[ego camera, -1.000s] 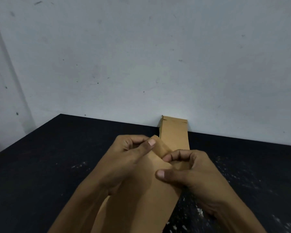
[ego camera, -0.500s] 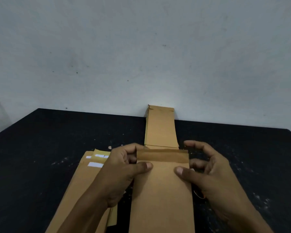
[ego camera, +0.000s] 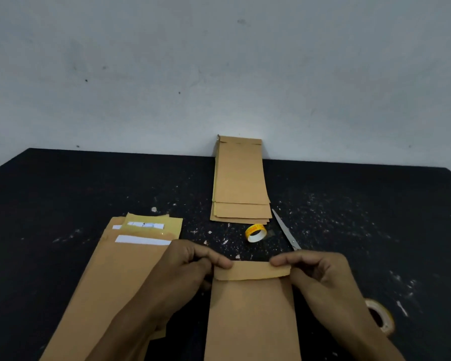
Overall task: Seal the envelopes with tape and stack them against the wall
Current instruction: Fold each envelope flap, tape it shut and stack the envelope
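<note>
Both hands pinch 1 brown envelope [ego camera: 250, 313] by its folded flap: left hand [ego camera: 190, 267], right hand [ego camera: 320, 272]. 2 tape rolls [ego camera: 255, 232] [ego camera: 380, 319], 1 pair of scissors [ego camera: 287, 230], 1 unsealed pile [ego camera: 120, 272] and 1 stack [ego camera: 241, 183] against the white wall [ego camera: 219, 74] lie on the black table [ego camera: 63, 194].

Plain makeshift packing spot: scuffed black worktop [ego camera: 63, 194] against bare grey-white wall [ego camera: 219, 74], brown paper envelope stacks [ego camera: 241, 183], yellow tape roll [ego camera: 255, 232].
</note>
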Tool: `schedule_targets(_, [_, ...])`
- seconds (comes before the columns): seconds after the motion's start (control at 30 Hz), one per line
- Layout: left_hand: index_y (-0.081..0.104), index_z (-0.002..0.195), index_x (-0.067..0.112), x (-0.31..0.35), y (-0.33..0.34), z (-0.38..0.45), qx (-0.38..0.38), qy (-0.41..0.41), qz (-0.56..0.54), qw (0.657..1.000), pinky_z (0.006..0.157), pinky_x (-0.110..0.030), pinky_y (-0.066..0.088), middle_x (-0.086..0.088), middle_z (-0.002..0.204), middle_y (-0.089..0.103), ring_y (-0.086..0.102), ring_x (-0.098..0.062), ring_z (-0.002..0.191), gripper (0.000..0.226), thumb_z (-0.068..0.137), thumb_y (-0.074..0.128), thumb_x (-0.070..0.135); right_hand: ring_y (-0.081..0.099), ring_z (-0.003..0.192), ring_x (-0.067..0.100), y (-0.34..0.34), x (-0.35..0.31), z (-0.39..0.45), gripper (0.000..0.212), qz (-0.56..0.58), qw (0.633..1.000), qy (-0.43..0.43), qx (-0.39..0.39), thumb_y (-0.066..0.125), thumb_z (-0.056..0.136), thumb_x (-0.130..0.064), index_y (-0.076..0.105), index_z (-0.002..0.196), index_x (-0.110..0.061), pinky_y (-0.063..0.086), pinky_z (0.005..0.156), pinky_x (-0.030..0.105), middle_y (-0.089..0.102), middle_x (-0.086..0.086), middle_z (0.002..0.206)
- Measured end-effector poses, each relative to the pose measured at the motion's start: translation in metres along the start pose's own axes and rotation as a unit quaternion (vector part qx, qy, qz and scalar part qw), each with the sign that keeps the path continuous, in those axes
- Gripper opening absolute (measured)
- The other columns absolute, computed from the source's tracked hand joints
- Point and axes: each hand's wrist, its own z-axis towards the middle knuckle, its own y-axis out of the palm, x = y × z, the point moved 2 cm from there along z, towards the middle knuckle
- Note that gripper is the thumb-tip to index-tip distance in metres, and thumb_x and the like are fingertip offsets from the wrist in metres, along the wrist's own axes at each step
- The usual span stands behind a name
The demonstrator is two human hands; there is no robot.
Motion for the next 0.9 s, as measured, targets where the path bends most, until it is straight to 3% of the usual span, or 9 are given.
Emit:
schedule_targets(0.07, [0.082, 0.081, 0.021, -0.001, 0.002, -0.001, 0.012, 0.031, 0.03, 0.999, 0.063, -0.015, 0.049, 0.008, 0.081, 0.076, 0.067, -0.003, 0.07, 0.047, 0.096, 0.046, -0.005, 0.07, 0.088, 0.001, 0.002, 0.003, 0.0, 0.051, -0.059, 0.997, -0.052, 0.014, 0.055, 0.087, 0.019, 0.08, 0.08, -0.025, 0.053, 0.076, 0.013, 0.076, -0.013, 0.087])
schedule_targets(0.17, [0.08, 0.086, 0.025, -0.002, 0.004, -0.001, 0.037, 0.139, 0.094, 0.985, 0.069, -0.008, 0.047, 0.019, 0.086, 0.074, 0.066, 0.005, 0.082, 0.031, 0.09, 0.062, 0.0, 0.066, 0.092, -0.002, 0.004, 0.008, 0.0, 0.043, -0.184, 0.963, -0.192, 0.054, 0.054, 0.082, 0.011, 0.079, 0.089, -0.023, 0.049, 0.077, 0.009, 0.071, -0.019, 0.092])
schedule_targets(0.3, [0.08, 0.09, 0.025, -0.014, 0.007, 0.002, 0.08, 0.257, 0.208, 0.94, 0.075, -0.019, 0.052, 0.019, 0.087, 0.071, 0.066, -0.001, 0.086, 0.007, 0.085, 0.076, 0.023, 0.055, 0.095, 0.004, 0.009, 0.02, 0.0, 0.035, -0.35, 0.901, -0.255, 0.036, 0.059, 0.077, -0.004, 0.078, 0.102, -0.02, 0.048, 0.075, 0.02, 0.065, -0.015, 0.099])
schedule_targets(0.4, [0.08, 0.087, 0.022, -0.02, 0.012, 0.003, 0.1, 0.295, 0.304, 0.9, 0.07, -0.026, 0.052, 0.016, 0.089, 0.064, 0.061, -0.005, 0.083, 0.016, 0.081, 0.067, 0.03, 0.057, 0.094, 0.014, 0.01, 0.025, 0.002, 0.034, -0.414, 0.871, -0.262, 0.048, 0.06, 0.077, -0.007, 0.079, 0.101, -0.023, 0.051, 0.069, 0.035, 0.066, -0.011, 0.098])
schedule_targets(0.57, [0.079, 0.079, 0.018, -0.023, 0.017, 0.002, 0.127, 0.322, 0.358, 0.867, 0.073, -0.026, 0.047, 0.008, 0.1, 0.057, 0.051, -0.013, 0.093, 0.016, 0.08, 0.066, 0.028, 0.061, 0.099, 0.02, 0.009, 0.028, -0.001, 0.045, -0.427, 0.867, -0.254, 0.048, 0.039, 0.081, -0.015, 0.079, 0.102, -0.024, 0.051, 0.073, 0.04, 0.067, -0.006, 0.104])
schedule_targets(0.73, [0.073, 0.082, 0.018, -0.023, 0.02, 0.003, 0.108, 0.336, 0.365, 0.861, 0.068, -0.031, 0.047, 0.011, 0.088, 0.059, 0.05, -0.01, 0.083, 0.019, 0.087, 0.057, 0.029, 0.058, 0.106, 0.012, 0.014, 0.02, -0.005, 0.037, -0.392, 0.876, -0.28, 0.019, 0.047, 0.084, -0.015, 0.076, 0.107, -0.019, 0.042, 0.085, 0.027, 0.067, -0.007, 0.109])
schedule_targets(0.9, [0.076, 0.093, 0.019, -0.026, 0.019, 0.003, 0.094, 0.337, 0.357, 0.866, 0.065, -0.037, 0.05, 0.009, 0.088, 0.057, 0.052, -0.013, 0.083, 0.028, 0.087, 0.052, 0.031, 0.059, 0.1, 0.011, 0.023, 0.025, -0.004, 0.029, -0.342, 0.898, -0.276, -0.025, 0.052, 0.086, -0.023, 0.077, 0.1, -0.016, 0.052, 0.077, 0.038, 0.065, -0.009, 0.105])
